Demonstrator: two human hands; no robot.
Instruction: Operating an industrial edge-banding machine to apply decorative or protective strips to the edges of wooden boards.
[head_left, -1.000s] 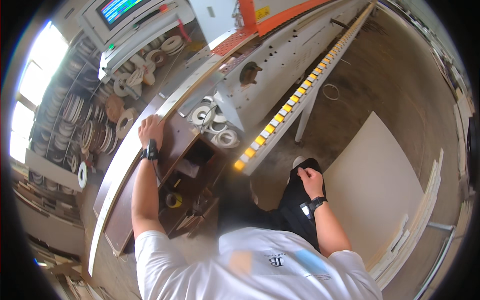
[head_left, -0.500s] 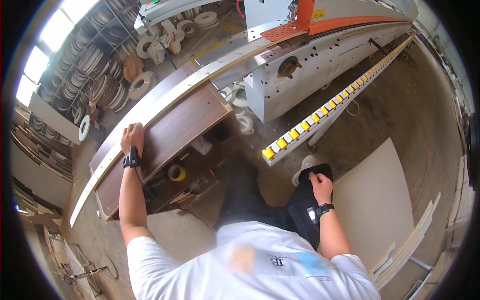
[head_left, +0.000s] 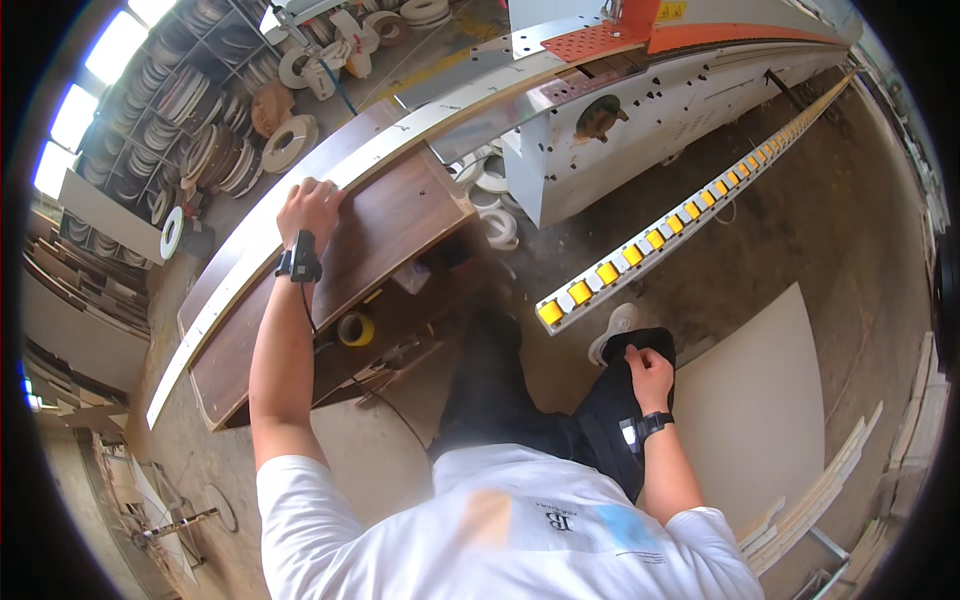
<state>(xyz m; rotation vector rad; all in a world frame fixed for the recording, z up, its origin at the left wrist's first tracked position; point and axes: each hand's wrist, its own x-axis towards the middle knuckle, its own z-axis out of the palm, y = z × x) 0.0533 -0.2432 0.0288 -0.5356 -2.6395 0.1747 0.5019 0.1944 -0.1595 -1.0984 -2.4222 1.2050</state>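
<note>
My left hand (head_left: pixel 311 208) lies flat, palm down, on a long dark brown wood panel (head_left: pixel 380 235) that rests on the machine's infeed table, next to a pale metal guide rail (head_left: pixel 250 240). A black watch sits on that wrist. My right hand (head_left: pixel 650 365) hangs at my side with curled fingers against my black trouser leg, holding nothing I can make out. It also wears a black wrist device. A yellow tape roll (head_left: pixel 354 328) lies on a shelf below the panel.
A large white and orange edge-banding machine (head_left: pixel 640 90) runs to the upper right, with a long arm of yellow rollers (head_left: pixel 660 235). Shelves of edge-band coils (head_left: pixel 190 130) fill the upper left. A pale board (head_left: pixel 760 400) lies on the floor at right, with stacked boards (head_left: pixel 850 470) beyond.
The view has swung and closed in on the table. My left hand stays pressed on the brown panel, which now sits closer to the machine's mouth. My right hand remains by my thigh.
</note>
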